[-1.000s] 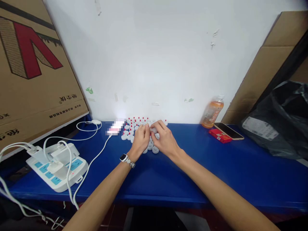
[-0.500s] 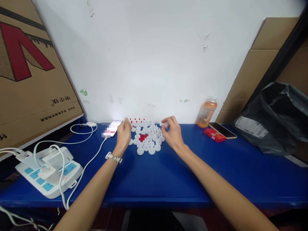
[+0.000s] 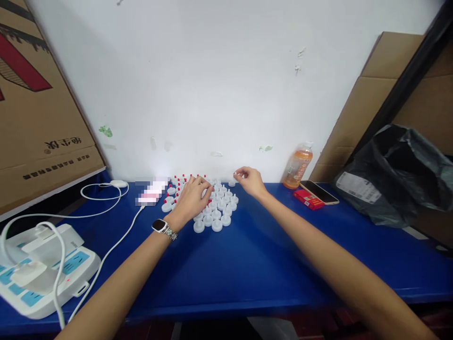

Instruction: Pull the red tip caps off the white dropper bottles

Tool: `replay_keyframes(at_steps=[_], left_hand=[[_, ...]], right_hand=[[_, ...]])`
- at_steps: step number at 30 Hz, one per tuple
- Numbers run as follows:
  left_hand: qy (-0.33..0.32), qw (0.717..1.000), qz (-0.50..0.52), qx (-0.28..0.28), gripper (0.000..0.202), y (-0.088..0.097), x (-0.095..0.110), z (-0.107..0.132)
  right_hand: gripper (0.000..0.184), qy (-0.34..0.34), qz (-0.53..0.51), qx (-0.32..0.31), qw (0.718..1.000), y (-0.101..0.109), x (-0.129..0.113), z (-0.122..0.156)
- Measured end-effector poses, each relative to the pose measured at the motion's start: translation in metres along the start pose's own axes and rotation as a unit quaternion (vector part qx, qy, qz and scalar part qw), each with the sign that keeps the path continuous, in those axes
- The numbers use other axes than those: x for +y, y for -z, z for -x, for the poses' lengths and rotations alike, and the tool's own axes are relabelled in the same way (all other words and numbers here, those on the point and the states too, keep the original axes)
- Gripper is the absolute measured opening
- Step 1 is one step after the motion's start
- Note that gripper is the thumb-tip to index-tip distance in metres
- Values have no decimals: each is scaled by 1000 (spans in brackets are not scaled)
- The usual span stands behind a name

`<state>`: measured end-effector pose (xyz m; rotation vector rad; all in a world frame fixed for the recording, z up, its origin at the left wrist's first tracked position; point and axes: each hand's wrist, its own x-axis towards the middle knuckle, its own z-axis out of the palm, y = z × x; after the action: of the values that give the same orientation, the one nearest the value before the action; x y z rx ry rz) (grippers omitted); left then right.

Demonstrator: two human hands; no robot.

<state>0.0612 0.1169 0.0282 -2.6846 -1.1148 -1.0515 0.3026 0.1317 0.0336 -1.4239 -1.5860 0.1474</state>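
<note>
My left hand (image 3: 193, 197) reaches over a group of white plastic nozzle caps (image 3: 216, 225), its fingers bent and apart; the tips hover by a pile of small red tips (image 3: 210, 201), mostly hidden under the hand. Nothing shows in its grasp. On the far right of the group, my right hand (image 3: 251, 181) has thumb and forefinger pinched together just above a single white nozzle cap (image 3: 231, 183). Whether the pinch holds its spout or something small is unclear. Left of my left hand stand several white caps (image 3: 171, 190) with red tips on their spouts.
A blurred, lit phone (image 3: 152, 192) on a cable lies at left, near a white power strip (image 3: 53, 283). On the right are an orange drink bottle (image 3: 297, 167), a red box (image 3: 308, 199), another phone (image 3: 320, 192) and a dark plastic bag (image 3: 396, 174). The wall borders the blue table (image 3: 230, 269).
My left hand has moved right, from the red-tipped caps to above the red pile. My right hand has risen slightly, and the white cap at its fingers now shows below them. The view has shifted right.
</note>
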Motion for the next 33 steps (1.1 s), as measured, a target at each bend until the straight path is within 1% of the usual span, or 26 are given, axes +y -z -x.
replay_keyframes(at_steps=[2, 4, 6, 8, 11, 14, 16, 18, 21, 23, 25, 27, 30, 32, 33], left_hand=[[6, 1000, 10, 13, 34, -1, 3, 0], [11, 1000, 25, 13, 32, -2, 4, 5], [12, 999, 42, 3, 31, -1, 3, 12], [17, 998, 60, -3, 32, 2, 1, 18], [32, 997, 77, 8, 33, 5, 0, 22], [37, 996, 84, 5, 34, 4, 1, 22], [34, 996, 85, -8, 34, 3, 2, 22], [35, 996, 85, -19, 34, 2, 4, 22], [36, 995, 87, -14, 33, 0, 7, 21], [34, 995, 93, -7, 33, -1, 8, 21], [31, 995, 97, -3, 32, -3, 9, 21], [28, 995, 99, -4, 32, -5, 10, 22], [25, 995, 100, -13, 33, -5, 9, 23], [27, 994, 100, -15, 33, -4, 8, 24], [29, 994, 101, -13, 33, -3, 8, 24]], right_hand=[[19, 3, 36, -48, 998, -7, 4, -19], [19, 14, 107, -86, 990, -18, 5, -34], [21, 30, 188, -122, 974, -29, 5, -47], [21, 44, 239, -153, 958, -41, 6, -56], [14, 42, 252, -186, 949, -57, 9, -62], [11, 18, 247, -203, 948, -65, 14, -64], [14, -2, 235, -199, 951, -64, 17, -63], [21, -13, 225, -176, 958, -57, 20, -60], [29, -38, 194, -97, 975, -45, 28, -51], [30, -80, 160, -51, 983, -42, 35, -41], [33, -123, 133, -39, 983, -44, 42, -32], [30, -148, 117, -47, 981, -49, 47, -25], [19, -151, 97, -48, 983, -55, 46, -21], [19, -139, 86, -31, 986, -52, 37, -19], [20, -120, 75, -17, 990, -49, 31, -16]])
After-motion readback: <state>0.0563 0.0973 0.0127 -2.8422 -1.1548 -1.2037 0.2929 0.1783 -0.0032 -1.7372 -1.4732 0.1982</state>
